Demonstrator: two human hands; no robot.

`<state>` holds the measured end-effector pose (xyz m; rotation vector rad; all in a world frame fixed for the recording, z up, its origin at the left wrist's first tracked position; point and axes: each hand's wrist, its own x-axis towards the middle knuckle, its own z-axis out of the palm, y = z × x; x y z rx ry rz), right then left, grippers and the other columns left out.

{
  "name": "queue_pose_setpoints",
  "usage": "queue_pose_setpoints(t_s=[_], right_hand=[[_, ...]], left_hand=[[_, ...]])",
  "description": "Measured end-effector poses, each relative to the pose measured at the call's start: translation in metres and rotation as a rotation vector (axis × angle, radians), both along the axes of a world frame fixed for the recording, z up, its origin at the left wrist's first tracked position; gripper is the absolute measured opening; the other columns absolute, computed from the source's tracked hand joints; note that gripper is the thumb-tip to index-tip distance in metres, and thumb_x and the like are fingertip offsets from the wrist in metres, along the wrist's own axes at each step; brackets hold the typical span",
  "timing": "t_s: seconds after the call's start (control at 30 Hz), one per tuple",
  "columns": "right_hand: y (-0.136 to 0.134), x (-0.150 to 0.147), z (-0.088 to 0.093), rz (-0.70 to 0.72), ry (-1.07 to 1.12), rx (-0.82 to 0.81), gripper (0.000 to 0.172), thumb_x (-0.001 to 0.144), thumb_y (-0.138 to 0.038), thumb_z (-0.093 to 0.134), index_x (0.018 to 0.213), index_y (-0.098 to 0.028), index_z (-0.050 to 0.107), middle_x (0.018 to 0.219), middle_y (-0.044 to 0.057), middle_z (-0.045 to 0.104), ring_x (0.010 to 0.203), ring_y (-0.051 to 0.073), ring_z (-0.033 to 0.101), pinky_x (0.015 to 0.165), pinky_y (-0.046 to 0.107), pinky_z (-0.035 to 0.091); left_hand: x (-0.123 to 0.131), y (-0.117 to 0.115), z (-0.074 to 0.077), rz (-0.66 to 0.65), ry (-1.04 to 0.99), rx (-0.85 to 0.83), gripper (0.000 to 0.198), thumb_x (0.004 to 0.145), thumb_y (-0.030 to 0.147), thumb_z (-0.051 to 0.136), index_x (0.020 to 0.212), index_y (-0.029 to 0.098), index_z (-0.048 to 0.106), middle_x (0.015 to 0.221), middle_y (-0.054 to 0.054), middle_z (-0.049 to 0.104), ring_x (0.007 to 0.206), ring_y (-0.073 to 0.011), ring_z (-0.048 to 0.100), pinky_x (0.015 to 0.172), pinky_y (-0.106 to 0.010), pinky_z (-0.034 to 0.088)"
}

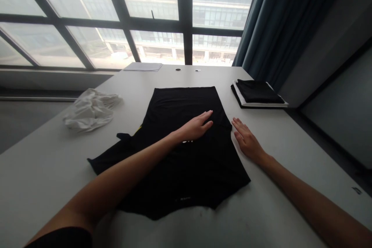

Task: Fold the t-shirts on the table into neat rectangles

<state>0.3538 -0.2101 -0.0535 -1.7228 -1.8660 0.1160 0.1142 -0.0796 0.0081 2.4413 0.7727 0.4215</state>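
A black T-shirt (186, 104) lies spread on the white table, its neckline toward me and its hem toward the window. Small white print shows near its middle, partly covered by my wrist. My left hand (196, 126) rests flat on the shirt, fingers stretched out toward the right. Beside the shirt's right edge is my right hand (245, 139), open, with its fingertips close to the fabric and its side on the tabletop. The left sleeve sticks out to the side, while no sleeve projects at the right.
A crumpled white cloth or bag (90, 110) lies at the left. Folded black and white garments (258, 93) are stacked at the back right. Papers (143, 66) lie at the far edge of the white table (293, 155), below the window. A blue curtain (270, 23) hangs at the right.
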Motion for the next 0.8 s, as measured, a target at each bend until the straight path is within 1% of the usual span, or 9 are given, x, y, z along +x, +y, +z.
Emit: queue_pose_setpoints(t_s=[0.1, 0.13, 0.2, 0.3, 0.4, 0.57, 0.67, 0.73, 0.8], right_hand=[[0.002, -0.014, 0.008, 0.046, 0.010, 0.022, 0.054, 0.104, -0.038, 0.031, 0.155, -0.022, 0.038, 0.160, 0.010, 0.037, 0.151, 0.025, 0.026, 0.121, 0.054, 0.024], [0.004, -0.022, 0.011, 0.081, 0.004, 0.018, 0.054, 0.104, -0.039, 0.033, 0.155, -0.022, 0.038, 0.160, 0.009, 0.037, 0.151, 0.025, 0.026, 0.121, 0.054, 0.025], [0.011, -0.043, 0.018, 0.167, -0.014, -0.004, 0.053, 0.104, -0.040, 0.035, 0.154, -0.023, 0.040, 0.160, 0.008, 0.037, 0.151, 0.025, 0.026, 0.121, 0.055, 0.025], [0.025, -0.084, 0.029, 0.320, -0.036, -0.029, 0.050, 0.103, -0.039, 0.039, 0.150, -0.023, 0.046, 0.160, 0.008, 0.037, 0.150, 0.025, 0.027, 0.122, 0.054, 0.025], [0.043, -0.131, 0.038, 0.471, -0.057, -0.043, 0.047, 0.100, -0.036, 0.046, 0.145, -0.022, 0.052, 0.156, 0.008, 0.043, 0.149, 0.025, 0.030, 0.121, 0.054, 0.027], [0.067, -0.207, 0.043, 0.616, -0.100, -0.059, 0.044, 0.097, -0.031, 0.050, 0.139, -0.020, 0.058, 0.149, 0.011, 0.052, 0.144, 0.026, 0.041, 0.117, 0.051, 0.035], [0.074, -0.247, 0.043, 0.726, -0.132, -0.038, 0.042, 0.096, -0.028, 0.051, 0.136, -0.019, 0.061, 0.147, 0.011, 0.055, 0.141, 0.026, 0.045, 0.117, 0.046, 0.037], [0.077, -0.268, 0.043, 0.788, -0.148, -0.017, 0.040, 0.096, -0.028, 0.051, 0.132, -0.019, 0.064, 0.144, 0.010, 0.058, 0.138, 0.024, 0.049, 0.116, 0.041, 0.038], [0.078, -0.285, 0.044, 0.798, -0.160, -0.006, 0.036, 0.097, -0.028, 0.050, 0.127, -0.019, 0.067, 0.140, 0.009, 0.062, 0.132, 0.023, 0.054, 0.113, 0.039, 0.040]], left_hand=[[-0.039, 0.002, 0.021, 0.071, -0.050, 0.046, 0.064, 0.098, 0.050, 0.041, 0.153, 0.018, 0.040, 0.158, -0.004, 0.040, 0.148, -0.0238, 0.033, 0.123, -0.038, 0.025], [-0.055, 0.000, 0.024, 0.101, -0.047, 0.060, 0.064, 0.098, 0.050, 0.041, 0.153, 0.017, 0.041, 0.157, -0.004, 0.041, 0.148, -0.0242, 0.033, 0.123, -0.039, 0.025], [-0.089, -0.004, 0.025, 0.164, -0.030, 0.087, 0.064, 0.097, 0.049, 0.041, 0.151, 0.016, 0.043, 0.156, -0.005, 0.043, 0.147, -0.0240, 0.035, 0.123, -0.039, 0.026], [-0.142, -0.010, 0.019, 0.301, 0.014, 0.131, 0.062, 0.096, 0.047, 0.043, 0.148, 0.014, 0.047, 0.152, -0.008, 0.049, 0.143, -0.0246, 0.042, 0.121, -0.039, 0.030], [-0.196, -0.017, 0.012, 0.452, 0.063, 0.200, 0.057, 0.095, 0.042, 0.045, 0.144, 0.014, 0.053, 0.146, -0.011, 0.056, 0.135, -0.0253, 0.052, 0.117, -0.038, 0.036], [-0.276, -0.040, 0.000, 0.666, 0.186, 0.285, 0.047, 0.092, 0.037, 0.048, 0.133, 0.017, 0.061, 0.135, -0.011, 0.063, 0.125, -0.0273, 0.058, 0.110, -0.038, 0.041], [-0.310, -0.056, -0.011, 0.817, 0.254, 0.282, 0.047, 0.091, 0.042, 0.051, 0.130, 0.017, 0.062, 0.130, -0.013, 0.064, 0.121, -0.0308, 0.059, 0.107, -0.041, 0.043], [-0.323, -0.064, -0.017, 0.907, 0.281, 0.245, 0.049, 0.091, 0.046, 0.052, 0.127, 0.016, 0.063, 0.124, -0.015, 0.066, 0.115, -0.0320, 0.061, 0.102, -0.041, 0.046], [-0.331, -0.068, -0.021, 0.960, 0.304, 0.173, 0.048, 0.091, 0.050, 0.050, 0.121, 0.016, 0.065, 0.113, -0.015, 0.069, 0.105, -0.0312, 0.065, 0.094, -0.040, 0.049]])
